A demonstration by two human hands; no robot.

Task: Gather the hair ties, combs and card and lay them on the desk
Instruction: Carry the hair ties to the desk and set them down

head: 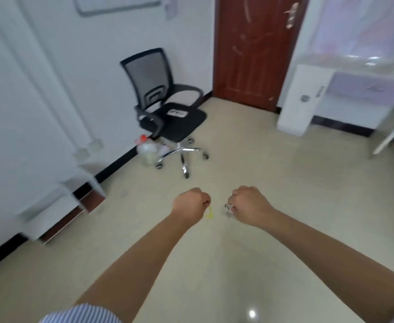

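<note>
Both my arms reach forward over the beige floor. My left hand is closed in a fist, and a thin yellow hair tie hangs from its fingers. My right hand is also closed, with a small pale, partly clear item sticking out of it; blur keeps me from telling what it is. A white desk with a lilac drawer stands at the far right. A flat white card-like thing lies on the seat of the black office chair.
A brown door is shut behind the chair. A plastic bottle with a red cap stands on the floor by the chair's wheeled base. A low white shelf unit lines the left wall. Open floor lies ahead.
</note>
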